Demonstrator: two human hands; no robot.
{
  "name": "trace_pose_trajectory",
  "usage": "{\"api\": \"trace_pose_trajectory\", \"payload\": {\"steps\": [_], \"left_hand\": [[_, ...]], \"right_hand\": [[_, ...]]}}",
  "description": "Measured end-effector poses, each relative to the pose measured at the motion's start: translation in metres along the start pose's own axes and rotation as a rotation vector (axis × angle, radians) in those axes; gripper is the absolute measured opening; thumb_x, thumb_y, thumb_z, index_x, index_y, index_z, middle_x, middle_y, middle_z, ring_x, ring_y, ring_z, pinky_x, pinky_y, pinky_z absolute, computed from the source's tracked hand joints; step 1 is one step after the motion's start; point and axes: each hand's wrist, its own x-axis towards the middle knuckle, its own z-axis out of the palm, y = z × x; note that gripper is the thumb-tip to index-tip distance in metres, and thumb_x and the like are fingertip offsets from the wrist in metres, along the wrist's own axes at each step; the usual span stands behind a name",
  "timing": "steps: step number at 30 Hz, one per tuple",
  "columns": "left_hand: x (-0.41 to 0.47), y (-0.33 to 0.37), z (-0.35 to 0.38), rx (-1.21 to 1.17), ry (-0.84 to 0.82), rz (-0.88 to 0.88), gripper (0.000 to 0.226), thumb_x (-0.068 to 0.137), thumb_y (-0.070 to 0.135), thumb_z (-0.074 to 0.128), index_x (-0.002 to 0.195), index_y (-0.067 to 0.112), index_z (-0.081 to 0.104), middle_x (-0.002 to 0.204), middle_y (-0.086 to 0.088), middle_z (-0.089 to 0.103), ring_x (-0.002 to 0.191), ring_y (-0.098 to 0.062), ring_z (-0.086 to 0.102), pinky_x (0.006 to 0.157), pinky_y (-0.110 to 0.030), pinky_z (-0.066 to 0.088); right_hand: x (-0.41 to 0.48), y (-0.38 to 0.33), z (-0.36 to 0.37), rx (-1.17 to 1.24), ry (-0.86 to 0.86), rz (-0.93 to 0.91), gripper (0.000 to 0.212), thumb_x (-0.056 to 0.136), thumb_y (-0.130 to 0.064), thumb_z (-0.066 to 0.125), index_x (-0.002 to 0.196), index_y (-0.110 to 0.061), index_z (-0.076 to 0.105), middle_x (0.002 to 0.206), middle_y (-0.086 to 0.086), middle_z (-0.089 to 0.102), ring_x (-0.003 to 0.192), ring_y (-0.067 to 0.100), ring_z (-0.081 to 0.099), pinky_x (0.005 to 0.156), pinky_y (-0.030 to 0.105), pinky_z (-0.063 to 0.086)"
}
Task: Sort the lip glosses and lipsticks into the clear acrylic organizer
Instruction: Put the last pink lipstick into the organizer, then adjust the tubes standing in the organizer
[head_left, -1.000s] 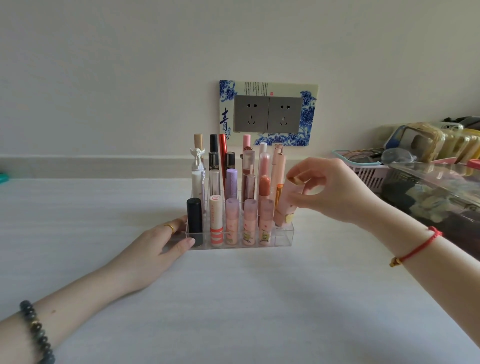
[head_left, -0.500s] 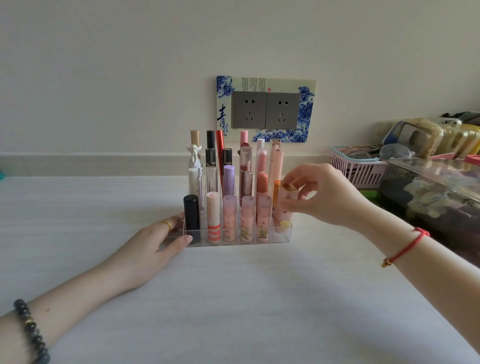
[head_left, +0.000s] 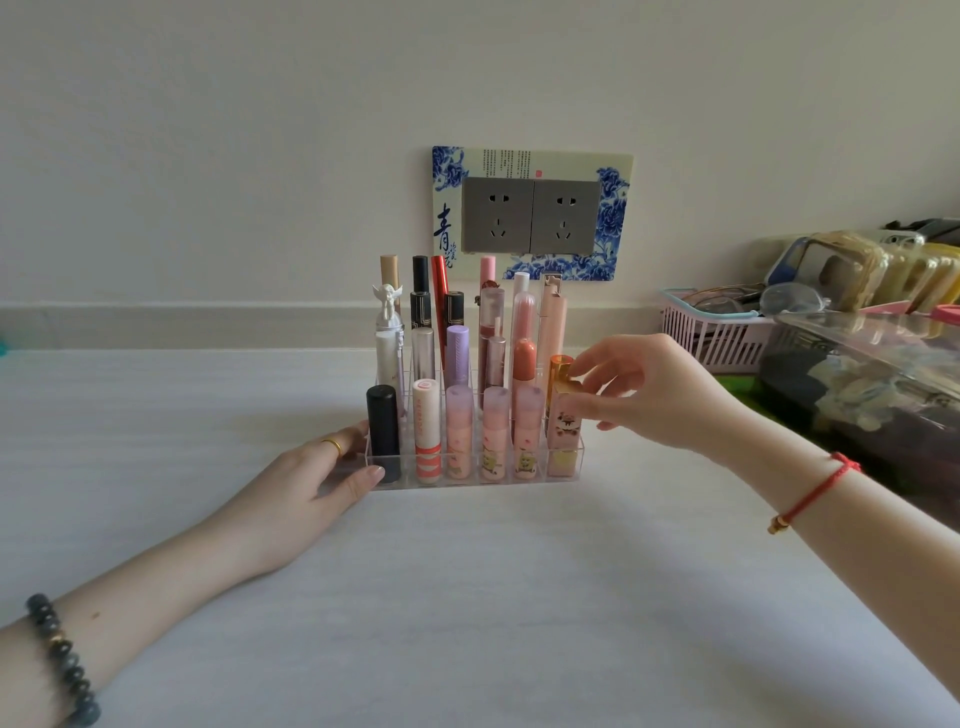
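Note:
A clear acrylic organizer (head_left: 470, 480) stands on the white table, filled with several upright lip glosses and lipsticks. My left hand (head_left: 322, 480) rests against its left front corner, thumb and fingers touching the wall. A pink lipstick with a gold cap (head_left: 563, 431) stands upright in the front right compartment. My right hand (head_left: 644, 387) pinches its top between thumb and fingers. A black lipstick (head_left: 383, 431) fills the front left compartment.
At the right stand a pink plastic basket (head_left: 711, 338) and a clear lidded box (head_left: 872, 374) with dark contents. A wall socket with a blue-and-white frame (head_left: 530, 213) is behind the organizer.
The pink lipstick was tilted in my right hand above the front right compartment; it has gone down into the compartment and now stands upright. The left hand stayed in place.

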Motion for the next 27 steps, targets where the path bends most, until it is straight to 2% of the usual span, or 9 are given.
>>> {"api": "trace_pose_trajectory", "payload": {"steps": [2,4,8,13,17,23,27], "left_hand": [[0.0,0.0,0.0,-0.007,0.0,-0.002,0.028,0.09,0.023,0.051,0.118,0.026,0.053,0.115,0.021,0.059,0.102,0.021,0.048,0.079,0.003,0.032],[0.0,0.0,0.0,-0.009,0.002,-0.008,0.027,0.09,0.024,0.051,0.117,0.027,0.053,0.114,0.021,0.059,0.102,0.021,0.048,0.079,0.003,0.032],[0.0,0.0,0.0,-0.015,0.001,-0.017,0.027,0.09,0.024,0.051,0.117,0.028,0.052,0.112,0.024,0.059,0.101,0.02,0.05,0.079,0.002,0.033],[-0.001,0.0,0.0,-0.002,0.003,-0.007,0.028,0.09,0.026,0.05,0.118,0.028,0.052,0.113,0.025,0.058,0.103,0.021,0.048,0.081,0.002,0.032],[-0.001,0.002,0.0,-0.018,-0.006,0.0,0.024,0.09,0.024,0.05,0.113,0.031,0.052,0.11,0.028,0.057,0.1,0.021,0.05,0.079,0.003,0.033],[-0.001,0.001,-0.001,-0.001,-0.002,0.003,0.028,0.09,0.025,0.05,0.118,0.027,0.052,0.114,0.024,0.058,0.103,0.02,0.049,0.08,0.003,0.032],[-0.001,0.0,-0.001,0.014,-0.002,-0.008,0.035,0.09,0.028,0.05,0.125,0.023,0.051,0.12,0.019,0.058,0.108,0.014,0.05,0.084,0.001,0.032]], "right_hand": [[-0.001,0.003,-0.003,0.097,-0.007,0.044,0.043,0.053,-0.051,0.072,0.087,-0.026,0.064,0.079,-0.002,0.07,0.062,0.012,0.068,0.054,0.023,0.058],[-0.002,0.009,-0.005,0.156,-0.031,0.087,0.051,0.045,-0.058,0.068,0.086,-0.027,0.064,0.078,-0.001,0.07,0.061,0.012,0.068,0.055,0.023,0.058],[-0.007,0.021,0.0,0.221,-0.08,0.104,0.041,0.049,-0.047,0.071,0.083,-0.026,0.065,0.076,0.001,0.069,0.056,0.01,0.065,0.052,0.019,0.055],[-0.009,0.024,0.01,0.192,-0.102,0.1,0.017,0.071,-0.03,0.072,0.086,-0.024,0.065,0.078,0.001,0.07,0.053,0.001,0.06,0.05,0.015,0.052],[-0.008,0.025,0.012,0.171,-0.11,0.1,0.014,0.075,-0.028,0.069,0.088,-0.024,0.064,0.08,-0.001,0.07,0.053,0.001,0.061,0.051,0.016,0.052],[-0.009,0.022,0.01,0.149,-0.101,0.091,0.012,0.073,-0.03,0.071,0.083,-0.029,0.065,0.079,-0.002,0.07,0.052,0.001,0.061,0.049,0.014,0.051],[-0.006,0.015,-0.002,0.155,-0.06,0.081,0.026,0.059,-0.047,0.064,0.08,-0.031,0.065,0.073,-0.003,0.07,0.052,0.003,0.061,0.053,0.019,0.055]]}}
